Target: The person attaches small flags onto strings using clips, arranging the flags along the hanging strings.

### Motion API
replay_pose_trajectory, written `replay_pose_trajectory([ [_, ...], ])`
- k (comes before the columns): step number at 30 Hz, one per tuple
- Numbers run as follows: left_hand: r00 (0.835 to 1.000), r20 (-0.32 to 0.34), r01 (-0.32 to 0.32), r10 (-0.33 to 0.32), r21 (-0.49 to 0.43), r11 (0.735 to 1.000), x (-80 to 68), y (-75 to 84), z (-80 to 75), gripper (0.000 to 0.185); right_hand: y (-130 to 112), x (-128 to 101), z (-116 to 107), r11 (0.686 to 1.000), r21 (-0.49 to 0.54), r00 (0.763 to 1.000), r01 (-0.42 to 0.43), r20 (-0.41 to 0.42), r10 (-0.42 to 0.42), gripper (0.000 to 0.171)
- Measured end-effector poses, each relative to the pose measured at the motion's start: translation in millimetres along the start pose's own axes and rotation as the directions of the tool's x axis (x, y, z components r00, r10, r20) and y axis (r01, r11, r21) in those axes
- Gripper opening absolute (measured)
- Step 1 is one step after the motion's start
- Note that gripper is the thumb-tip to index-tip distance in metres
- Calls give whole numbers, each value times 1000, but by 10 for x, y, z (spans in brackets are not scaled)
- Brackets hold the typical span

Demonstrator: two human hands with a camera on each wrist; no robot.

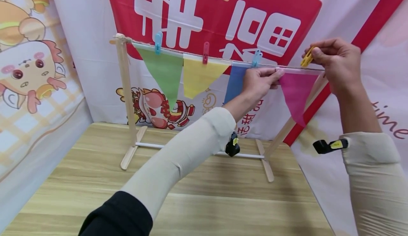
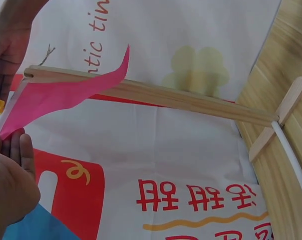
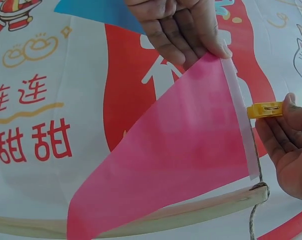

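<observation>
My left hand (image 1: pixel 259 82) pinches the upper left corner of a pink triangular flag (image 1: pixel 297 92), which hangs point down with its white top edge along a twine line (image 3: pixel 259 161). My right hand (image 1: pixel 341 66) pinches a yellow clothespin (image 1: pixel 307 57) between thumb and fingers. In the right wrist view the pin's tip meets the flag's white edge at the twine; whether it bites the edge I cannot tell. Left of the pink flag hangs a blue flag (image 1: pixel 235 80), partly covered by my left hand, with a light blue clothespin (image 1: pixel 256 58) above it.
A yellow flag (image 1: pixel 204 76) hangs under a pink clothespin (image 1: pixel 205 53), a green flag (image 1: pixel 165 74) under a blue clothespin (image 1: pixel 158 43). Wooden posts (image 1: pixel 125 87) on stick feet carry the line, joined low by a white rod (image 1: pixel 149 145). A printed backdrop (image 1: pixel 102 87) stands behind the wooden tabletop (image 1: pixel 197 204).
</observation>
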State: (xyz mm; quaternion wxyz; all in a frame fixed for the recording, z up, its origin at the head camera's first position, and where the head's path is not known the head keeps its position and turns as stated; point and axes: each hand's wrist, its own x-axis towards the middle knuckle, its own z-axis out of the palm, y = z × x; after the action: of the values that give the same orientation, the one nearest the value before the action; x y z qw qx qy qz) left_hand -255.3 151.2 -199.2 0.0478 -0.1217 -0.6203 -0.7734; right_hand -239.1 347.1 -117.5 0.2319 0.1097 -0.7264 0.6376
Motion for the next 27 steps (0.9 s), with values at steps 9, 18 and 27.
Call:
replay_pose_trajectory([
  [9, 1000, 0, 31, -31, 11, 999, 12, 19, 28, 32, 31, 27, -8, 998, -60, 1000, 18, 3, -18, 41],
  [18, 999, -7, 45, -45, 6, 999, 19, 16, 54, 31, 38, 24, -4, 983, -182, 1000, 18, 13, -15, 42],
  [27, 999, -2, 40, -40, -10, 999, 17, 12, 55, 31, 46, 28, -25, 941, -338, 999, -6, 37, 20, 40],
])
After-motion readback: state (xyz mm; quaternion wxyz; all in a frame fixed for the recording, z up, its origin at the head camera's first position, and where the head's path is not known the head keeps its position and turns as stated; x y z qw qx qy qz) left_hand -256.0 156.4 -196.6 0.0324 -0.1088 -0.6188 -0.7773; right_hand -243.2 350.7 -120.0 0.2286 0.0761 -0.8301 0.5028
